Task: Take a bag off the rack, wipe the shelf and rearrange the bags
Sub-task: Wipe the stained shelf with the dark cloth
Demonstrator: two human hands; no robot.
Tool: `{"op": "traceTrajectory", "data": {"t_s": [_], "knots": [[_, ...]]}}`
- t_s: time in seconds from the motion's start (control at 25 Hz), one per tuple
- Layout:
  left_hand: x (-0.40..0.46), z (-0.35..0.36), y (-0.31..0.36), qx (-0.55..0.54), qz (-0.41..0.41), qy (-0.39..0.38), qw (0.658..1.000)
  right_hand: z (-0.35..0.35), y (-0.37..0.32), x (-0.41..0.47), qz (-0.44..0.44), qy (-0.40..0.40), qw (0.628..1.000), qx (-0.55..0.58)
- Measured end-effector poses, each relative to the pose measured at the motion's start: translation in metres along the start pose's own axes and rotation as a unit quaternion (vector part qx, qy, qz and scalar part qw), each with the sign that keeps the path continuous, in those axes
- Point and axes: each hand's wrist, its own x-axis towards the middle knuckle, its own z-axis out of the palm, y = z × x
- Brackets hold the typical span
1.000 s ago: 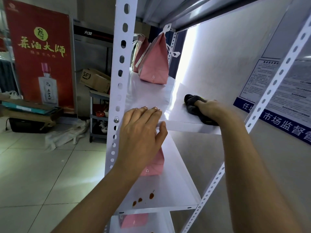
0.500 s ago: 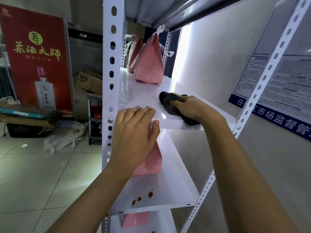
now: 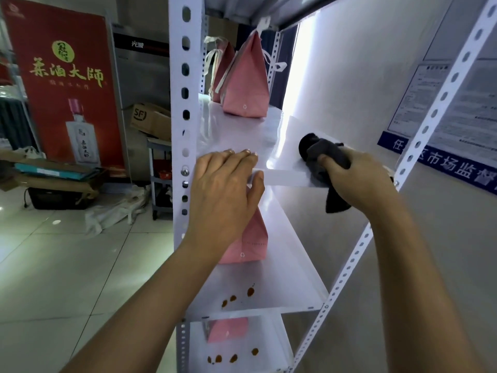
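Two pink bags upright at white shelf's back, dark cloth at front edge

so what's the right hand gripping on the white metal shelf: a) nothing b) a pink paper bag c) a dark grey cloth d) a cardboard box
c: the right hand grips a bunched dark grey cloth at the front edge of the white metal shelf, while the pink paper bags stand further back, untouched.

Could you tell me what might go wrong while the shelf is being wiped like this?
The right hand grips the dark cloth near the shelf's front edge, with a loose end hanging below it; that end might snag. If wiping reaches further back, the cloth could knock the upright pink bag standing there. The left hand rests on the shelf's front edge, so a wide sweep may bump it.
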Motion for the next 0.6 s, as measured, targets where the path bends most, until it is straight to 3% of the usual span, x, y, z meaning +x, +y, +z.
{"op": "traceTrajectory", "data": {"t_s": [0.16, 0.6], "knots": [[-0.003, -0.001, 0.003, 0.026, 0.000, -0.021, 0.999, 0.016, 0.011, -0.023, -0.074, 0.142, 0.986, 0.036], [-0.079, -0.009, 0.009, -0.022, 0.008, -0.067, 0.997, 0.041, 0.052, -0.043, -0.168, 0.193, 0.963, 0.083]]}}
